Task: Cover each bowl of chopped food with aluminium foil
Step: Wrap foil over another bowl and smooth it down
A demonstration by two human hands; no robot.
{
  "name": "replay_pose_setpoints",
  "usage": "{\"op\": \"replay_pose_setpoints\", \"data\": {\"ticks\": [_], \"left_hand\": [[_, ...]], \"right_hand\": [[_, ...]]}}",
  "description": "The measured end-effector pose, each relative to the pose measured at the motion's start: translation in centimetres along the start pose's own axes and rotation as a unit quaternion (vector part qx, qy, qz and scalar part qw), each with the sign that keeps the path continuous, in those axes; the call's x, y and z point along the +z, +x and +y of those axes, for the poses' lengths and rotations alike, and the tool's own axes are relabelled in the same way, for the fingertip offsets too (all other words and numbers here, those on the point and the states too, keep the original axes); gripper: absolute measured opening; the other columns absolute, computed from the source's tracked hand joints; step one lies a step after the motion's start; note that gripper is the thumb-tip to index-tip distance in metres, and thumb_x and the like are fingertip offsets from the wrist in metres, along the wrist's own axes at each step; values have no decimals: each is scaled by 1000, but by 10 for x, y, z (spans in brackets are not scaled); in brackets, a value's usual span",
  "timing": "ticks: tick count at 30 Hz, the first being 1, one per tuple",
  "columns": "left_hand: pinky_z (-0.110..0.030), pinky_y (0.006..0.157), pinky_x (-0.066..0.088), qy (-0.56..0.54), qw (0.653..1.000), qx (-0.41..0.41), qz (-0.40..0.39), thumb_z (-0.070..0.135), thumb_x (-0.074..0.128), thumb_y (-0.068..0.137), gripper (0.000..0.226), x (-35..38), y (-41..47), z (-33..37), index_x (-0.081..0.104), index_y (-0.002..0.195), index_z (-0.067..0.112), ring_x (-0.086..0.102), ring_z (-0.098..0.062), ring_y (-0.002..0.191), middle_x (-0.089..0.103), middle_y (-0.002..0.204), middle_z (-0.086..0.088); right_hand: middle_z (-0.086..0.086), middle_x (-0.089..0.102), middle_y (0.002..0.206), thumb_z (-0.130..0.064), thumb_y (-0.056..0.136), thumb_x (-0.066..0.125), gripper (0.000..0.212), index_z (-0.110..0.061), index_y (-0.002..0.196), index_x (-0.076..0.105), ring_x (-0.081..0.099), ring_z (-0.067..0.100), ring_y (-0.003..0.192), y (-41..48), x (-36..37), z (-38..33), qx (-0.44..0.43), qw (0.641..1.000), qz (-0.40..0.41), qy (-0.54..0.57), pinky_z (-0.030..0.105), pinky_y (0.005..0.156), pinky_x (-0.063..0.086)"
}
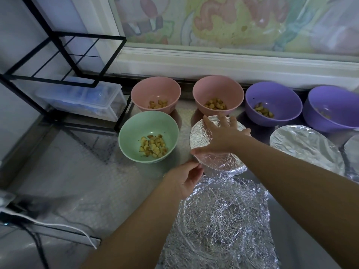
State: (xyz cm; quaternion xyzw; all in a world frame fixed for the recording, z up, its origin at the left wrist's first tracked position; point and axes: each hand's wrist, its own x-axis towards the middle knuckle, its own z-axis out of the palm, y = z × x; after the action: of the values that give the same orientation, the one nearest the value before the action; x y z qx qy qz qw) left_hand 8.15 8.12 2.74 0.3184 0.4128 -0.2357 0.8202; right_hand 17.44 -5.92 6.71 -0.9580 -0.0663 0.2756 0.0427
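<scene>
No text, label, brand, number or sign can be read anywhere in this view.

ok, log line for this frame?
right hand flat on foil-covered bowl | left hand pinches its rim foil | green bowl uncovered
</scene>
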Motion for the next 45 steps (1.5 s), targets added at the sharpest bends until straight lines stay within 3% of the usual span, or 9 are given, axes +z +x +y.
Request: {"op": "replay_pose_setpoints", "data": {"ticks": [11,15,21,25,26,27,29,35,45], "left_hand": [[-39,98,52,-131,991,22,19,-7,44,95,17,15,-21,0,57,85,-4,63,-31,93,66,87,-19],[-41,87,42,-102,994,10,-22,17,42,100,19,28,-32,17,48,85,6,45,-29,103,48,104,-20],[-51,118,23,-47,998,5,-50,38,31,106,68,49,-61,37,16,151,-12,35,-40,142,35,152,-30],[-49,116,28,-41,998,-11,-54,37,32,107,66,56,-67,43,29,144,-17,45,-38,133,44,145,-30],[-47,117,30,-38,997,-19,-58,37,33,106,63,53,-64,44,37,138,-18,23,-36,141,49,141,-29],[-47,118,31,-45,996,-28,-71,37,33,106,60,50,-61,44,45,128,-18,42,-24,104,55,133,-29],[-49,116,34,-49,995,-41,-83,36,35,105,55,45,-54,44,50,107,-17,48,-31,134,61,123,-26],[-64,115,25,63,996,2,-58,41,30,107,53,50,-47,48,31,152,12,45,-40,135,48,146,-18],[-52,86,37,170,982,-13,-81,50,27,106,56,64,-49,59,55,126,6,50,-35,125,57,135,-12]], "right_hand": [[0,-28,166,-99,56,55,132,-49,155,-16,-19,42,152,0,0,0,2,1000,2,0,84,105,6],[0,-27,166,-98,57,55,132,-48,156,-15,-18,42,152,0,0,0,1,1000,5,2,84,105,6],[2,-23,168,-100,52,54,134,-48,156,-12,-16,43,152,0,0,0,0,1000,12,2,85,105,7],[3,-21,168,-100,50,55,135,-49,156,-11,-15,44,152,1,0,-1,3,1000,12,4,86,104,7],[3,-21,168,-101,50,55,136,-49,156,-11,-15,44,152,1,0,-1,3,1000,12,5,86,104,7],[3,-21,168,-101,49,55,136,-49,156,-11,-15,44,152,0,-1,-1,4,1000,14,6,85,104,7],[3,-20,168,-101,49,55,136,-49,157,-11,-15,43,152,-1,-1,-1,3,1000,16,6,85,104,7],[3,-22,168,-98,54,58,133,-48,156,-12,-17,42,152,-1,1,-1,9,1000,17,10,84,105,6],[4,-22,168,-97,56,58,132,-48,157,-11,-16,43,152,0,2,-2,9,1000,22,10,85,105,6]]}}
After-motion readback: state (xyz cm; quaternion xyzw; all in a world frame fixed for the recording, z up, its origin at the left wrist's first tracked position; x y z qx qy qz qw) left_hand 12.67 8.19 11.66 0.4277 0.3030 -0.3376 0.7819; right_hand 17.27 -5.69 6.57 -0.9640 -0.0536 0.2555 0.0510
